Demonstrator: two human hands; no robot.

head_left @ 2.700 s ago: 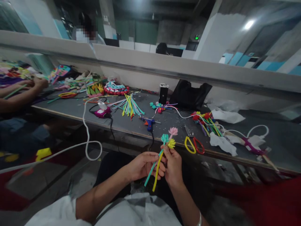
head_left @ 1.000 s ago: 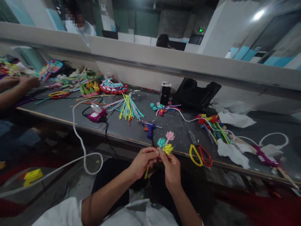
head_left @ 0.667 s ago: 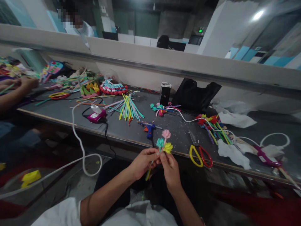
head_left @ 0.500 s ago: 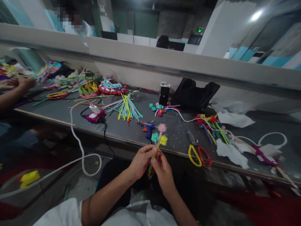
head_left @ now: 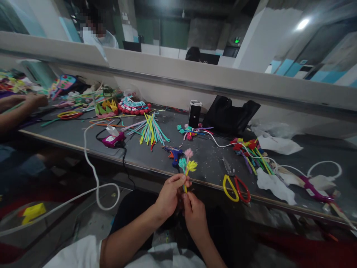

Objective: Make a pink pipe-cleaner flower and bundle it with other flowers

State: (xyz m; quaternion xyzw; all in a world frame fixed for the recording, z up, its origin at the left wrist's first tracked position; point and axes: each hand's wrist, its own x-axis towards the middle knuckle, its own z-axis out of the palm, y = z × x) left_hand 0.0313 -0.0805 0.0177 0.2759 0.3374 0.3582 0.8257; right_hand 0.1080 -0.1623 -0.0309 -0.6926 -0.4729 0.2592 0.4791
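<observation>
Three pipe-cleaner flowers (head_left: pixel 191 166), one yellow, one teal and one pink, stand upright in a small bunch just in front of the table edge. My left hand (head_left: pixel 170 192) pinches their stems just under the heads. Lower down, my right hand (head_left: pixel 193 210) is closed around the bottom of the same stems, whose ends are hidden by the fingers. Behind the flowers a blue glue gun (head_left: pixel 175 156) with an orange trigger lies on the table. To the right rest scissors (head_left: pixel 236 186) with one yellow and one red handle, projecting over the edge.
Loose pipe cleaners (head_left: pixel 152 130) fan out on the table (head_left: pixel 134 156). Finished flowers (head_left: pixel 189 131) lie by a phone (head_left: pixel 194 114) and a black bag (head_left: pixel 231 116). White cables (head_left: pixel 93 167) trail across and hang off the front. At far left are another person's hands (head_left: pixel 36 100).
My right hand has slid down the stems and curled in, while my left keeps its pinch near the heads. The three flower heads are lower and closer together.
</observation>
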